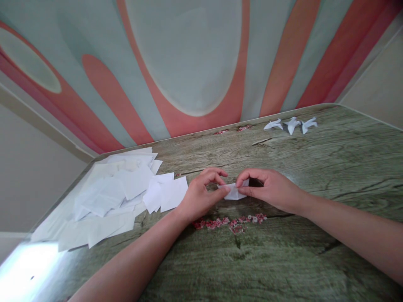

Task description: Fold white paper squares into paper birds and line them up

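A small folded piece of white paper (233,193) is held between my two hands, just above the middle of the table. My left hand (205,187) pinches its left end between thumb and fingers. At the other end, my right hand (268,187) grips the paper with thumb and forefinger, covering part of it. A crease runs across the visible face. Close to my left wrist lie a few loose white paper squares (174,193).
A large spread pile of white paper sheets (107,197) covers the table's left side. Three folded paper cranes (292,125) stand at the back right. The wood-patterned tabletop (252,264) bears a printed strip of red blossoms (217,223). Behind it rises a patterned wall (189,54).
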Demonstrator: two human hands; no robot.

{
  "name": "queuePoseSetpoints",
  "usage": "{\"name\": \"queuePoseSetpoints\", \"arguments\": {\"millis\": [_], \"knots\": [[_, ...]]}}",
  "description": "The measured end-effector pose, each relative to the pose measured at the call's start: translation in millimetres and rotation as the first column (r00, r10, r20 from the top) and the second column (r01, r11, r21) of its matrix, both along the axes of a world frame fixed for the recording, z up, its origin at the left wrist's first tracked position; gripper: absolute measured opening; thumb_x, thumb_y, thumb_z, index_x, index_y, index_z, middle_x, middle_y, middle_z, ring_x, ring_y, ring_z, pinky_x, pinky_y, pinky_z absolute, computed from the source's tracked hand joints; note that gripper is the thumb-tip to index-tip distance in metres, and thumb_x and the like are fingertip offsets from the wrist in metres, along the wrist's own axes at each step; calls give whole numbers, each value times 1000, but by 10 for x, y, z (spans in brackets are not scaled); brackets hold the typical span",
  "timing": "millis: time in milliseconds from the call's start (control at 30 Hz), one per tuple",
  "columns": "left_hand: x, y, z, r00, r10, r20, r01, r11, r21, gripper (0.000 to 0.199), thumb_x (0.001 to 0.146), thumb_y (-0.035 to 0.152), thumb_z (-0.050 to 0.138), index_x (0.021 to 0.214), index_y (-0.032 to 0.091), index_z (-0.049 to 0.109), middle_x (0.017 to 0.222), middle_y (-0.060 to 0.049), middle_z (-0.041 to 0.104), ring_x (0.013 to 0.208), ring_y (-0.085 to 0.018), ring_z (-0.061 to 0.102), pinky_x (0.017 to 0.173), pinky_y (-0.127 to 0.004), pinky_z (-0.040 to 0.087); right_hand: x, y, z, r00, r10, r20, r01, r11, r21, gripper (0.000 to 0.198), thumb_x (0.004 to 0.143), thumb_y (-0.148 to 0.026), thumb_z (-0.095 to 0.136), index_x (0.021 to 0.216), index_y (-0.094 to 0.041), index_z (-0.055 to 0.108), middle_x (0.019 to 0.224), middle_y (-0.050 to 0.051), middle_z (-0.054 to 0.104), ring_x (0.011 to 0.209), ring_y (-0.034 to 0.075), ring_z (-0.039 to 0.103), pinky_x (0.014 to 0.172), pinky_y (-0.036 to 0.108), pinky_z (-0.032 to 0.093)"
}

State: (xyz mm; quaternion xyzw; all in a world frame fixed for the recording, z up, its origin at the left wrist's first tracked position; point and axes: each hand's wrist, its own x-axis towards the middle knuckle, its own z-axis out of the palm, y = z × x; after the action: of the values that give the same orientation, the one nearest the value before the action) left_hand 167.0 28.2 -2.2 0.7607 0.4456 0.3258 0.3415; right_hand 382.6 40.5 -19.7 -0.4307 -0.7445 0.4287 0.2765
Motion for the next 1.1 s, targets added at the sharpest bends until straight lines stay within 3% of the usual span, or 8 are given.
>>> {"name": "queuePoseSetpoints", "arguments": {"millis": [167,367,533,667,800,1100], "knots": [[-6,23,-48,999,37,-36,-35,998,43,10,82,23,66,75,17,62,105,-5,62,104,-17,57,93,-35,42,12,-2,12,1000,-23,7,23,1000,-4,11,81,-32,63,90,-24,64,79,-2,64,72,15,58,66,27,42],[89,-44,-66,995,101,-7,-100,991,92,10,78,21,70,74,17,62,91,-3,59,87,-15,56,74,-26,45,-31,-43,12,1000,-28,7,27,995,93,7,78,-23,64,74,-22,58,83,-2,66,78,16,59,74,29,42],[96,-63,-65,989,147,30,-145,987,-73,11,84,26,64,80,17,60,75,0,60,66,-11,53,62,-24,43,-30,-18,1,999,-31,-37,32,999,40,2,80,-24,62,78,-24,63,81,-3,66,79,15,60,76,29,42],[100,-66,-78,985,132,107,-127,990,-57,10,82,19,65,92,18,61,84,0,63,73,-11,57,65,-23,45,-30,-14,-2,999,-36,-35,37,999,20,5,81,-26,62,84,-25,66,84,-3,68,79,16,60,75,29,43],[91,-57,-72,997,63,45,-64,998,3,10,84,15,62,85,20,70,85,-1,67,81,-13,60,71,-24,45,-47,-29,14,997,-77,4,77,997,-2,12,80,-28,64,91,-25,66,83,-2,68,76,16,60,69,28,43],[137,-70,-88,987,161,-2,-161,986,-39,14,79,15,67,89,22,73,84,-1,68,75,-13,60,67,-24,46,-86,-65,15,993,-102,54,97,991,88,9,76,-24,65,84,-23,61,77,-3,64,69,14,55,64,25,40]]}}
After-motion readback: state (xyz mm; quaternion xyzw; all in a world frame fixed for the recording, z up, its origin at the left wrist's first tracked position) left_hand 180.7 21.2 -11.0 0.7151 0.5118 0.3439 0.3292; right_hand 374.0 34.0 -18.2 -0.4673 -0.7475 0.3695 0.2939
